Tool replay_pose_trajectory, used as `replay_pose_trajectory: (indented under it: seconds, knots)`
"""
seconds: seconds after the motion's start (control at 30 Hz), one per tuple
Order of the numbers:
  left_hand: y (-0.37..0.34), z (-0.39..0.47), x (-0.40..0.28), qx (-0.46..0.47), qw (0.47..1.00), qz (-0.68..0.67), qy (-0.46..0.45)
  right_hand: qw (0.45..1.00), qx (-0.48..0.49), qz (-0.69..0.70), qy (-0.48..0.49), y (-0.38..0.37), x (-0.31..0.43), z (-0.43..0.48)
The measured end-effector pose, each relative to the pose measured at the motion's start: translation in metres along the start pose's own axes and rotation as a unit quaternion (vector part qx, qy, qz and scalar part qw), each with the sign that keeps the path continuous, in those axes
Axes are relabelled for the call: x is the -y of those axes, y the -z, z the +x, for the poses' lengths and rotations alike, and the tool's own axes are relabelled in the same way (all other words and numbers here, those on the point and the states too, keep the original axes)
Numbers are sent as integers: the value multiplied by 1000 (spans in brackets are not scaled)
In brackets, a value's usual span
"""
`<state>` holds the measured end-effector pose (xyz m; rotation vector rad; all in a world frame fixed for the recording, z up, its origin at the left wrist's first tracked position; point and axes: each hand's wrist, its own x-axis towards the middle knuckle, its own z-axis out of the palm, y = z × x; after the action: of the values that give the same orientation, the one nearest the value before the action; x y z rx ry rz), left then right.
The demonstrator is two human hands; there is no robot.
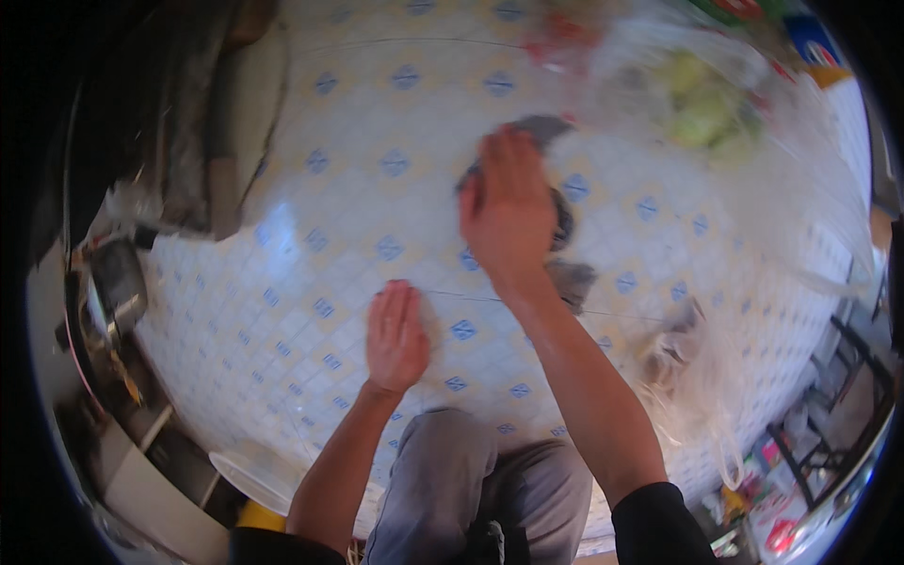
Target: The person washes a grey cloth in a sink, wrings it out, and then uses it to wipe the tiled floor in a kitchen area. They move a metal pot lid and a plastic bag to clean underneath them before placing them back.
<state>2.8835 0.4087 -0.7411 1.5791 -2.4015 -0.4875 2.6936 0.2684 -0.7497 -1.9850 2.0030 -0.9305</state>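
A dark grey cloth (544,131) lies bunched on a patterned table covering (353,205), white with blue and yellow motifs. My right hand (512,208) presses down on this cloth, palm lowered and arm stretched forward. It hides most of the cloth; dark folds show past the fingertips and beside the wrist. Blur softens the hand's outline. My left hand (397,339) rests flat on the covering, nearer to me and to the left, with nothing in it. Its fingers point forward and lie close together.
Clear plastic bags, one with green produce (699,106) inside, spread at the far right. A crumpled plastic bag (678,367) sits right of my forearm. A metal pot (119,286) stands at the left edge; a white plastic lid or dish (254,480) is at lower left.
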Motion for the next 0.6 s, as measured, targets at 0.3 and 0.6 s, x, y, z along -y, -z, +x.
replay_pose_trajectory:
  seconds: [0.3,0.6]
  knots:
    - [41,-141,85,-118,939,120,301,965,206,-40,159,29,30,-77]
    - [28,-153,88,-157,945,43,285,942,231,-109,219,-129,211,-34]
